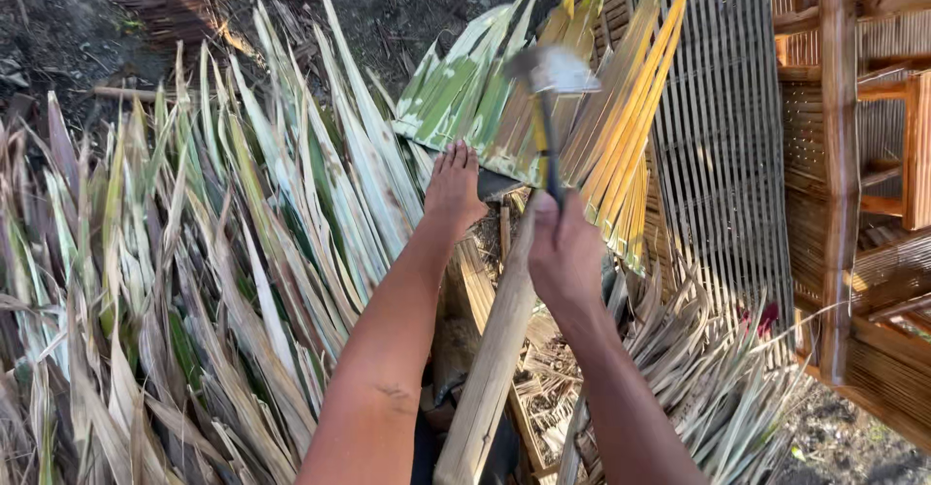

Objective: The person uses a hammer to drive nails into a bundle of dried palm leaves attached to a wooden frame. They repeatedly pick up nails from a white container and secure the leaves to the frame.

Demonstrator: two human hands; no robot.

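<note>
Hammer [549, 107] stands raised at centre, handle running up from the right hand [565, 252], blurred head topmost. That hand is clamped around the handle's lower end. The left hand [454, 189] lies flat, fingers together, pressing the leaves [485, 97] over the beam [495, 349], just beside the hammer. A slatted panel [718, 155] borders the right; the beam's far end is hidden under leaves.

Palm leaves [194, 252] lie spread at left. A wooden pole [490, 369] runs from near centre towards far, between both arms. A slatted bamboo panel [718, 155] stands at right, behind the raised hammer [549, 97].
</note>
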